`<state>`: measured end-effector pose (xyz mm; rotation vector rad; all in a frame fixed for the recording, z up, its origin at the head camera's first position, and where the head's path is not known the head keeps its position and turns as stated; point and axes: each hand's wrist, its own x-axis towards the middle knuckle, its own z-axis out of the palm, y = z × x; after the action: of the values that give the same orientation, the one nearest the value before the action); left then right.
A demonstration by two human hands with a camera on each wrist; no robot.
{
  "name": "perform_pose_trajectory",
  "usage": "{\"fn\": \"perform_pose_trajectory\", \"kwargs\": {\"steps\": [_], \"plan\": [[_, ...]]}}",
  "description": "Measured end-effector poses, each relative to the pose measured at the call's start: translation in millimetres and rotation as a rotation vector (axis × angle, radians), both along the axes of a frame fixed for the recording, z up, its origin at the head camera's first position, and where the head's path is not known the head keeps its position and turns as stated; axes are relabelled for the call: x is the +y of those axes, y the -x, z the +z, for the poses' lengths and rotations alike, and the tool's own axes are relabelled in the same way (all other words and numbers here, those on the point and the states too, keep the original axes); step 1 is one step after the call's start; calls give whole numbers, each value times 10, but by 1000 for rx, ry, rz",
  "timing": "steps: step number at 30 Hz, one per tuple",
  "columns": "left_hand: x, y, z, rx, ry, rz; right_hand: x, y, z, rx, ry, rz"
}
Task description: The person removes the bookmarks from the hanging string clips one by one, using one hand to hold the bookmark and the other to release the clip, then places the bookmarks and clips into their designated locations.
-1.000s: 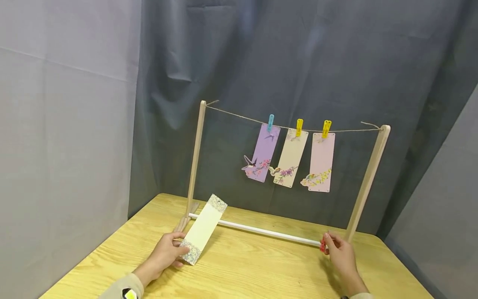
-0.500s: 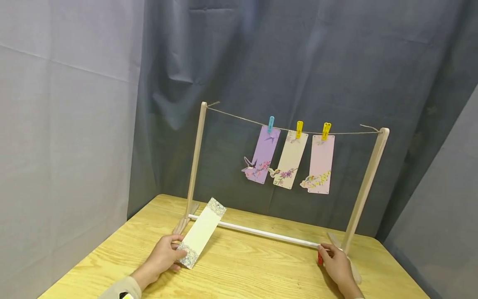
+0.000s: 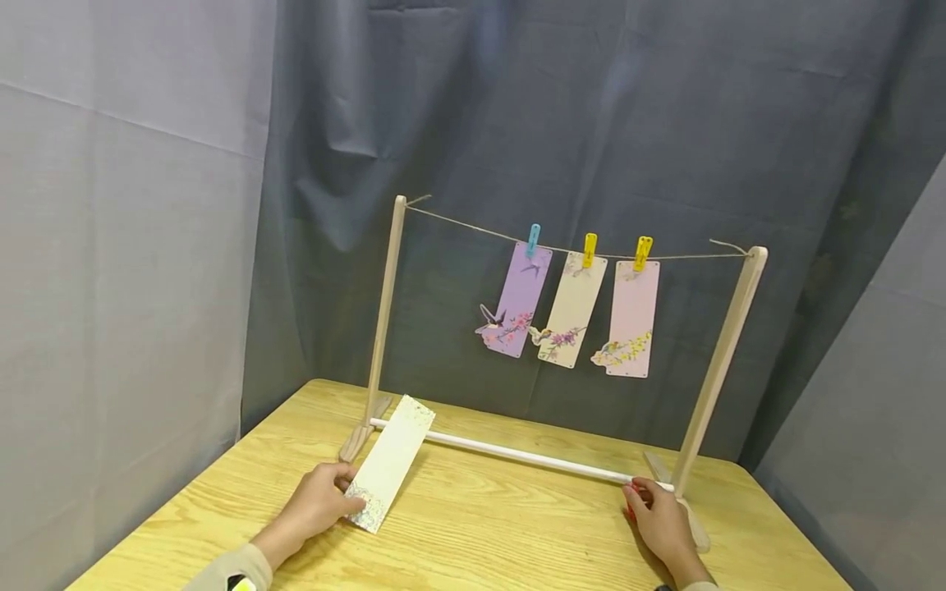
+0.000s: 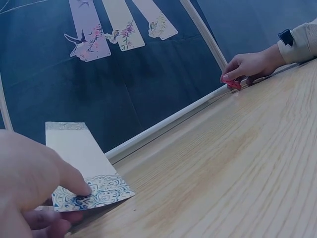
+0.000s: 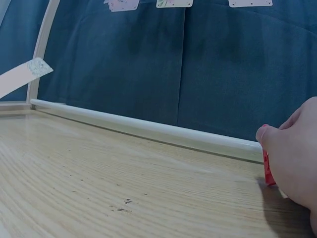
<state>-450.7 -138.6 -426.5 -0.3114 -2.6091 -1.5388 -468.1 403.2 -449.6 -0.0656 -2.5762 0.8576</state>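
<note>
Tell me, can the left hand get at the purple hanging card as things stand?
Probably yes: nothing visible seems to block the left hand from the purple card. It pinches the white card, though, so it may have to let go before gripping another.

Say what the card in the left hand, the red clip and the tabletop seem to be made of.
Held card: probably paper or thin card stock, since its lower edge bows slightly; finish unclear.
Red clip: likely plastic, judging by the even, bright red; mostly hidden.
Tabletop: wood or wood-look laminate, smooth-looking, with long grain streaks.
</note>
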Motion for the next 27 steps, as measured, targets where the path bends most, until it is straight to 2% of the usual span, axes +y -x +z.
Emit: {"fn": "perform_pose_trajectory", "kwargs": {"steps": [5,9,17,27], "plan": [[-12,10,9,3,75,53,-4,-2,-17,1,-13,-15],[-14,20,10,18,125,69,-2,11,-23,18,-38,-5],[-6,14,-1,42,129,51,-1,28,-48,113,-96,17],[-29,-36,-12,82,158,-2,5,43,-64,69,-107,29]]}}
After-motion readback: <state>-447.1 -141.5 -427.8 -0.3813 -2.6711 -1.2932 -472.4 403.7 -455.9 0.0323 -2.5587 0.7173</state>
